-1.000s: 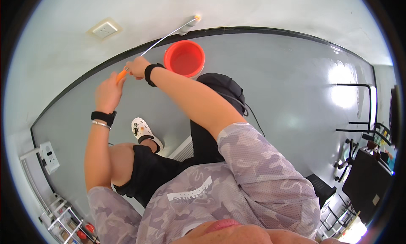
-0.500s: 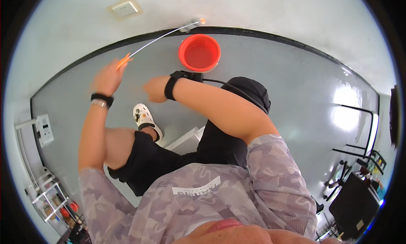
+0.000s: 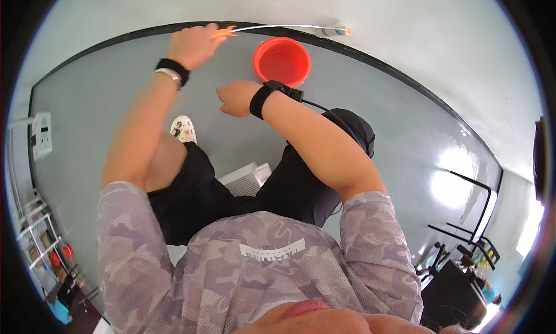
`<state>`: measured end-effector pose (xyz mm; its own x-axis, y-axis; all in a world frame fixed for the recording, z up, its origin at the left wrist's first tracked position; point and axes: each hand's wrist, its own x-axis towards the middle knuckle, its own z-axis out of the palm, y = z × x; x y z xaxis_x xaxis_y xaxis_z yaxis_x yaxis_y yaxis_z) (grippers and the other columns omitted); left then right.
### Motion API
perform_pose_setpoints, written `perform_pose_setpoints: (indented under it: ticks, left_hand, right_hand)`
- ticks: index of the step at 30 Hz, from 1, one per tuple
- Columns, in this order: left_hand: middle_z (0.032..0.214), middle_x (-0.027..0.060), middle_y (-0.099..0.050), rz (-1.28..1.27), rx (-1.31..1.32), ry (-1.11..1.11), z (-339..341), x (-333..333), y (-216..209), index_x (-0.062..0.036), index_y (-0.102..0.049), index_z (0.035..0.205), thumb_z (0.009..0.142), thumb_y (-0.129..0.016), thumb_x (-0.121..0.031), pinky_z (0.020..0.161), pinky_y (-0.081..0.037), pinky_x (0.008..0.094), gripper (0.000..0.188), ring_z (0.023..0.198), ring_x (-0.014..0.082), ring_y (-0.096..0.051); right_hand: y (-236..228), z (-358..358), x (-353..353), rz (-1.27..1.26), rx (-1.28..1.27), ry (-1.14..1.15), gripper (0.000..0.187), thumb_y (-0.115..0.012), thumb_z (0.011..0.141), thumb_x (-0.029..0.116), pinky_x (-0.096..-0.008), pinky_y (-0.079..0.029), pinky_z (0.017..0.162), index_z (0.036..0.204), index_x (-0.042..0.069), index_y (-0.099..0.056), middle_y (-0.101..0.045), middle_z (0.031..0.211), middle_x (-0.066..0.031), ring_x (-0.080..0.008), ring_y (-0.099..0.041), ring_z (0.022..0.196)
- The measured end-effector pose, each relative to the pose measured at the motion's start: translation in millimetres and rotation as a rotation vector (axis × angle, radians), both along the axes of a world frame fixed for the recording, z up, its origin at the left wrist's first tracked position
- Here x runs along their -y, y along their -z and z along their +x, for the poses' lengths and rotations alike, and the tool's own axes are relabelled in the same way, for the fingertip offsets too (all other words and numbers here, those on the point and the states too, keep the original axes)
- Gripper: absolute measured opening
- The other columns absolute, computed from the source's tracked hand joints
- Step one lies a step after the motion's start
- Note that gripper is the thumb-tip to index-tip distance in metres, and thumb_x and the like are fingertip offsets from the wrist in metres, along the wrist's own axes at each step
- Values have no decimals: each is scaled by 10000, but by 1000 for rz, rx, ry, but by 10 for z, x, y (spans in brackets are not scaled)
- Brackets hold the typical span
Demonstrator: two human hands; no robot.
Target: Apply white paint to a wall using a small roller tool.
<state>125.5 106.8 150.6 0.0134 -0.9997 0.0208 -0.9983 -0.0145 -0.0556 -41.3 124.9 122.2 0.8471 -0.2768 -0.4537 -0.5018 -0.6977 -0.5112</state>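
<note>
Left hand (image 3: 194, 47): grips the orange handle (image 3: 223, 33), with fingers wrapped firmly around it.
Metal rod (image 3: 278, 26): runs from the handle toward the right, over the far side of the bucket.
Roller (image 3: 334, 30): sits at the rod's far end, low on the pale wall (image 3: 417, 27), just above the black skirting (image 3: 153, 30); looks to be touching the wall.
Right hand (image 3: 238, 98): hangs near the bucket, apart from the handle, with fingers curled inward; shows nothing held, but cannot tell how tightly closed.
Red bucket (image 3: 256, 61): stands upright on the grey floor (image 3: 405, 143), below the roller and close to the skirting; shows red inside, with contents too unclear to name.
Rolling: appears to be in progress, judging by the roller's place at the wall; cannot separate rolled from unrolled wall by colour or edge, so cannot judge how much is done or left.
Shirt print (image 3: 272, 250): bears a light band with lettering across the chest, upside down in this view.
White wall unit (image 3: 41, 136): carries no readable writing at this size.
</note>
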Motion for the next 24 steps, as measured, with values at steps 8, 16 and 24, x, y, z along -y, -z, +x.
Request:
perform_pose_setpoints:
  ticks: [8, 16, 24]
  left_hand:
    - [805, 112, -651, -82, 136, -296, 1453, -1205, -49, -119, -590, 1020, 919, -459, -431, 621, -478, 453, 352, 758, 341, -616]
    - [790, 117, -644, 1, 82, -256, 1109, -1020, -156, -123, -580, 981, 914, -455, -476, 589, -457, 448, 380, 714, 341, -604]
    - [752, 107, -635, 60, -52, -54, 85, -241, -98, -108, -582, 916, 903, -477, -450, 603, -460, 445, 358, 741, 316, -613]
  right_hand:
    - [-53, 436, -234, -18, -16, -191, 306, -538, 838, 250, -441, -493, 791, 1063, 45, -574, -648, 988, -176, -350, -616, 928]
    - [9, 181, -202, 61, 75, -143, 396, -501, 822, 135, -434, -481, 845, 1210, 69, -539, -620, 1104, -184, -344, -592, 1016]
    - [-8, 41, -117, 40, 27, -45, 292, -554, 855, 262, -430, -466, 801, 1019, 20, -546, -629, 975, -187, -358, -591, 934]
